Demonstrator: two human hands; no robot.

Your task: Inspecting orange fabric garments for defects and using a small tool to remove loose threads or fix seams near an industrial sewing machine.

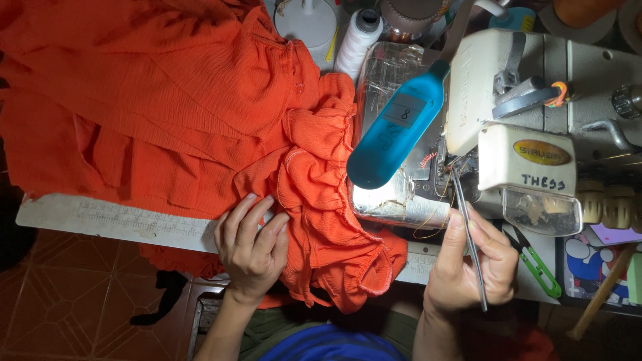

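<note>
A big heap of crinkled orange fabric (160, 100) covers the left of the sewing table and spills over its front edge. My left hand (251, 244) rests flat on its gathered edge, fingers spread a little, pressing the cloth down. My right hand (471, 264) pinches thin metal tweezers (468, 230) whose tips point up into the needle area of the cream overlock sewing machine (528, 100). A thin orange thread loops beside the tweezers. A blue bottle-shaped lamp (394, 130) leans over the machine bed.
A white thread cone (358, 40) stands at the back. Green-handled thread snips (538, 267) lie right of my right hand. A ruler strip (114, 220) runs along the table's front edge. Brown floor tiles (80, 301) show at lower left.
</note>
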